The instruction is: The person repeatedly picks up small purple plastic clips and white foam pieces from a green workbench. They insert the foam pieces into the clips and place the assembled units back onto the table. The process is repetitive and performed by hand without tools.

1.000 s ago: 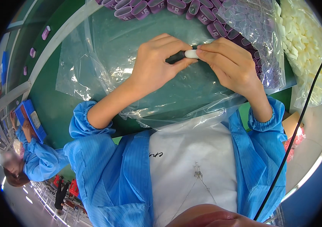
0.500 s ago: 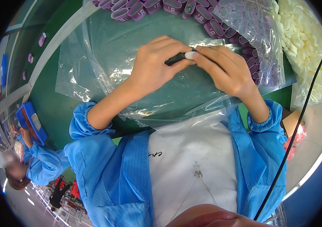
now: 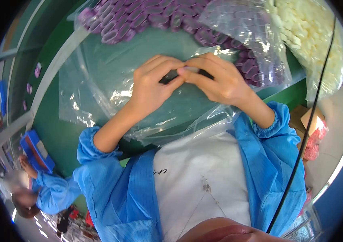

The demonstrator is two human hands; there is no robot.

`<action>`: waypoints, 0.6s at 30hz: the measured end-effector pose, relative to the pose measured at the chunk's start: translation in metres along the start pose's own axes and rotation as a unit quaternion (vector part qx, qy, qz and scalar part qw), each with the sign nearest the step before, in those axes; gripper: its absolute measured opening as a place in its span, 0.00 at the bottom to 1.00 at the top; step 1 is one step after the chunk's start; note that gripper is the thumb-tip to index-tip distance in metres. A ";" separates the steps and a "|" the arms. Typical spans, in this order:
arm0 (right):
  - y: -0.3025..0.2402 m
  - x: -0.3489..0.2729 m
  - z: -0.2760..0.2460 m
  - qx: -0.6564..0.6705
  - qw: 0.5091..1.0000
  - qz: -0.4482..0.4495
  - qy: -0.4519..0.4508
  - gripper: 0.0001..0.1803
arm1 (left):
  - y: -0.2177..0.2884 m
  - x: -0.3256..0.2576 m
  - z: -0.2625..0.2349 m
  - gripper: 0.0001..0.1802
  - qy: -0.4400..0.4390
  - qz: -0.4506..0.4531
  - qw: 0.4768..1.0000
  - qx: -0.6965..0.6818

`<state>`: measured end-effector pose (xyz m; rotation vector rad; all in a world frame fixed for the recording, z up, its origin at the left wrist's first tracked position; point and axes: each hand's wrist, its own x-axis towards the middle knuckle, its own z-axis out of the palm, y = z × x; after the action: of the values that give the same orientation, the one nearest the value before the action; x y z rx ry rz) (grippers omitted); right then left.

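Observation:
My left hand [image 3: 152, 84] is closed, its thumb and fingers gripping a small dark, rounded piece [image 3: 169, 76]. Opposite it, my right hand [image 3: 222, 82] is also closed, fingertips meeting those of the left. A dark end shows within the right hand's grip, and a greyish-white part [image 3: 192, 69] lies between its thumb and fingers. Whether these are one joined thing or two is hidden by the fingers. Both hands are over a clear plastic sheet [image 3: 111, 76] on the green table [image 3: 60, 137]. Beyond them stand many purple oval hollow sleeves [image 3: 155, 18].
A clear bag [image 3: 260, 48] covers sleeves at the right. Past it lies a bag of cream-white pieces [image 3: 312, 36]. A black cable [image 3: 311, 121] crosses the right side. At left, a co-worker's blue sleeve [image 3: 54, 193] is near a blue tray [image 3: 38, 155].
My hands have shifted left and slightly nearer, while the whole view has also moved. The white part, plainly visible between the hands earlier, is now mostly covered by my right fingers.

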<state>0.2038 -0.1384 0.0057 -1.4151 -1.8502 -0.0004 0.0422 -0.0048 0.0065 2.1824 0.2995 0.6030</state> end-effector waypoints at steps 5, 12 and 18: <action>-0.004 0.003 -0.011 0.042 0.998 0.035 0.019 0.25 | 0.009 0.002 -0.010 0.13 0.008 -0.019 0.999 0.026; 0.047 -0.032 -0.156 -0.294 0.869 0.378 0.123 0.10 | -0.061 0.036 -0.178 0.14 0.146 -0.116 0.956 0.227; 0.118 -0.065 -0.171 -0.367 0.855 0.366 0.012 0.13 | -0.252 0.029 -0.320 0.19 -0.040 -0.164 0.940 0.296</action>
<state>0.4026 -0.2227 0.0342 -2.5660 -1.1971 -0.3747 -0.1003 0.3780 -0.0084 2.6304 0.8754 0.2475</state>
